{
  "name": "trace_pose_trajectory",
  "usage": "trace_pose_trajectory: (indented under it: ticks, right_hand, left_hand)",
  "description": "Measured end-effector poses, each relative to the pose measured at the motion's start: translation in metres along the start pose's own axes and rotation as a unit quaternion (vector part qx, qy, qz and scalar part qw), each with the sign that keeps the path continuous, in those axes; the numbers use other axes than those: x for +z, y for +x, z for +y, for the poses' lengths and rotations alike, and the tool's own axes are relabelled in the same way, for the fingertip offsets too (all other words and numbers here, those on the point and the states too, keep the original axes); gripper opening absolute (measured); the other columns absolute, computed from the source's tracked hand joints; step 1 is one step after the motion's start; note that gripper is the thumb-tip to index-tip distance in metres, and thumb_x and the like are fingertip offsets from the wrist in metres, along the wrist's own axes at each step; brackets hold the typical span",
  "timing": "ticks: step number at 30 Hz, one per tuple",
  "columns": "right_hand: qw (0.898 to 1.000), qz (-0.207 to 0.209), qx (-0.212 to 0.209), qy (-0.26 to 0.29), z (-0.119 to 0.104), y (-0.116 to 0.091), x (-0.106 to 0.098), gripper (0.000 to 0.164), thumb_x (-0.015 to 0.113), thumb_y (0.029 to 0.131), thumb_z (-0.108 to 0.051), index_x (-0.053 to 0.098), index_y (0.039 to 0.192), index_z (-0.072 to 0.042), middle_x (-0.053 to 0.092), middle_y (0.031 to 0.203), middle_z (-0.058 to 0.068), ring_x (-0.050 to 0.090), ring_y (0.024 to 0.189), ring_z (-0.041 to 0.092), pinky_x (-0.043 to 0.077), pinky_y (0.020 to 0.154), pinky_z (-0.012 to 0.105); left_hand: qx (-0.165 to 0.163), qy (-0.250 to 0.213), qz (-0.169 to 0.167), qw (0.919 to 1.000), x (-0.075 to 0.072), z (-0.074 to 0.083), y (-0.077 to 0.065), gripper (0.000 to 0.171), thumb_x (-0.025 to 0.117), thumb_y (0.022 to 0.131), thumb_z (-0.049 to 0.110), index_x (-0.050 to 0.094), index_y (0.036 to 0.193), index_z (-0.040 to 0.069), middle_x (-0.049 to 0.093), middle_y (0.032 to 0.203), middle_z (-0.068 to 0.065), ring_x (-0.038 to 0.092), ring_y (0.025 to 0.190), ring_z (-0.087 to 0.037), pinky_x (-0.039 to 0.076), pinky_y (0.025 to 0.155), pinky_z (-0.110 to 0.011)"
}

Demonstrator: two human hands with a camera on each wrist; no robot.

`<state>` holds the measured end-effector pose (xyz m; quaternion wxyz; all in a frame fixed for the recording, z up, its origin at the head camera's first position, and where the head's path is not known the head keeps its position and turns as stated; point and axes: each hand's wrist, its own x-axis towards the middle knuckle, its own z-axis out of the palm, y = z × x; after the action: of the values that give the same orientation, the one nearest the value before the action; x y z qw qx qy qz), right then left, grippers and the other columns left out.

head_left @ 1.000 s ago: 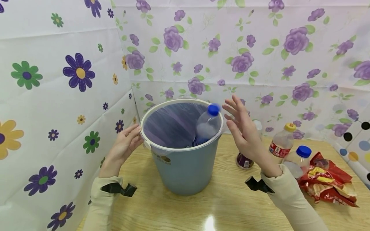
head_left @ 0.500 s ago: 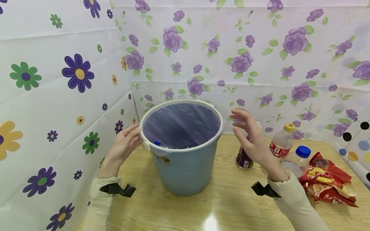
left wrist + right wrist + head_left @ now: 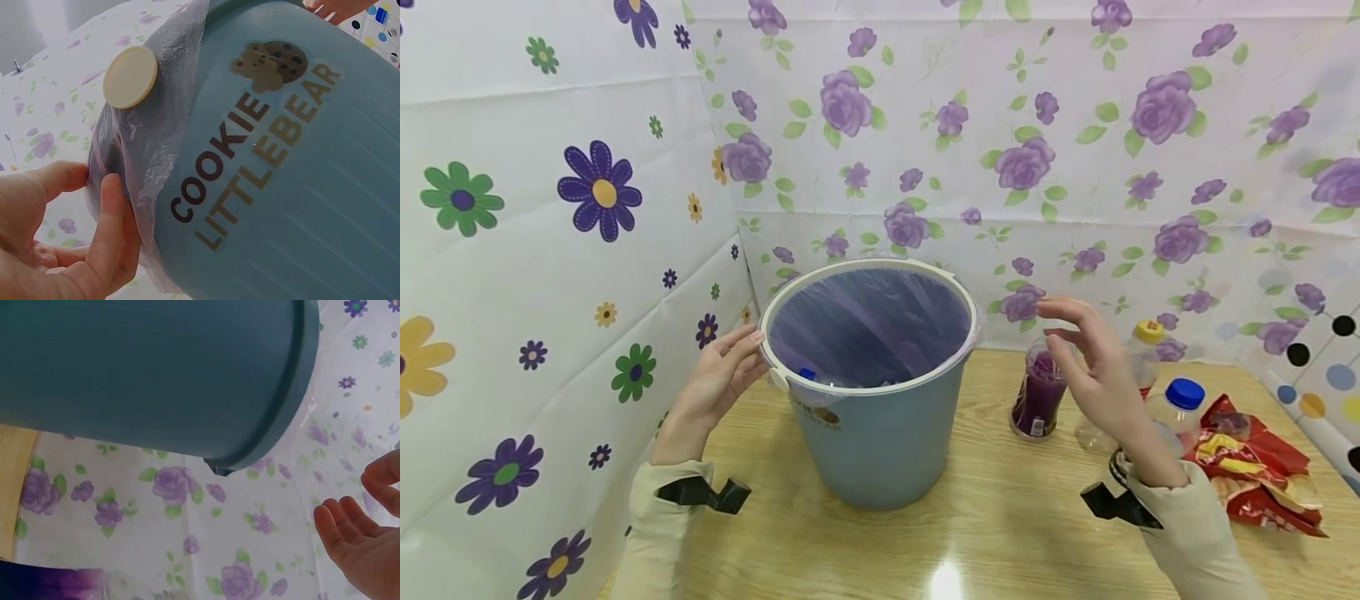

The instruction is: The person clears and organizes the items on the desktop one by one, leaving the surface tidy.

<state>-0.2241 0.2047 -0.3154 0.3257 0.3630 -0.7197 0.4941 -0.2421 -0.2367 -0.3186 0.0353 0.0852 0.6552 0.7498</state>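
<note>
A blue-grey trash bin with a cream rim stands upright on the table, lined with a thin clear plastic bag. Just inside its near left edge shows a blue bottle cap; most of what lies inside is hidden by the wall. My left hand touches the bin's left rim with thumb and fingertips, over the liner's edge. Empty and with loosely bent fingers, my right hand hovers right of the bin. Nearest to it is a bottle with purple contents, upright on the table.
Right of my right hand stand a yellow-capped bottle and a blue-capped clear bottle, partly covered by that arm. A crumpled red snack bag lies beyond them. Flowered sheets hang behind and at left.
The blue-capped bottle seen falling into the bin a second ago is down inside it. My right hand has moved right and slightly down, away from the rim. My left hand stays put.
</note>
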Motion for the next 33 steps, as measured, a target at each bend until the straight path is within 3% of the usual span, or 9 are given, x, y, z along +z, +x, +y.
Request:
trace_pose_trajectory:
  ticks: [5,9,18,25,28,33]
  right_hand:
    - [0.999,0.032,-0.017,-0.018,0.002,-0.007,-0.013,0.04,0.045,0.088,0.023,0.053,0.125,0.012,0.056,0.129,0.002,0.054,0.119,0.014,0.049,0.096,0.017]
    - [0.995,0.089,-0.031,-0.016,0.003,-0.012,-0.023,0.033,0.042,0.088,0.023,0.053,0.119,0.019,0.06,0.122,0.005,0.059,0.111,0.014,0.051,0.091,0.017]
    - [0.971,0.229,-0.06,-0.031,-0.007,-0.015,-0.039,0.026,0.04,0.088,0.017,0.055,0.108,0.023,0.067,0.103,0.006,0.064,0.091,0.01,0.052,0.079,0.017]
    - [0.961,0.262,-0.035,-0.076,-0.012,-0.017,-0.053,0.026,0.041,0.089,0.012,0.057,0.108,0.022,0.066,0.098,-0.004,0.063,0.087,0.006,0.05,0.077,0.014]
    - [0.955,0.27,-0.014,-0.12,-0.011,-0.019,-0.059,0.027,0.041,0.089,0.01,0.057,0.108,0.021,0.065,0.099,-0.011,0.062,0.092,0.003,0.048,0.081,0.013]
    - [0.936,0.274,0.057,-0.213,0.0,-0.026,-0.075,0.031,0.044,0.091,0.002,0.063,0.116,0.005,0.059,0.105,-0.023,0.056,0.1,-0.006,0.044,0.086,0.01]
  left_hand:
    - [0.002,0.001,0.002,1.0,0.001,0.0,0.001,0.066,0.051,0.101,0.021,0.017,0.15,-0.007,0.063,0.109,0.009,0.065,0.097,-0.001,0.053,0.088,-0.014]
    - [0.006,0.002,0.001,1.0,0.001,0.0,0.001,0.065,0.051,0.101,0.021,0.019,0.15,-0.007,0.064,0.109,0.009,0.065,0.097,-0.001,0.053,0.088,-0.014]
    - [0.008,-0.001,-0.002,1.0,0.0,0.001,0.001,0.065,0.05,0.101,0.02,0.018,0.15,-0.008,0.064,0.109,0.009,0.065,0.098,-0.001,0.053,0.088,-0.014]
    - [0.003,-0.002,-0.001,1.0,0.001,0.002,0.001,0.067,0.051,0.101,0.021,0.017,0.151,-0.007,0.063,0.11,0.009,0.065,0.099,-0.001,0.053,0.088,-0.014]
    - [-0.003,-0.008,-0.001,1.0,0.001,0.001,0.001,0.067,0.051,0.101,0.021,0.016,0.151,-0.007,0.064,0.11,0.009,0.065,0.098,-0.001,0.053,0.088,-0.014]
    - [-0.008,-0.015,0.0,0.9999,0.0,0.001,-0.001,0.066,0.051,0.101,0.02,0.017,0.151,-0.006,0.064,0.107,0.008,0.065,0.096,-0.001,0.054,0.086,-0.013]
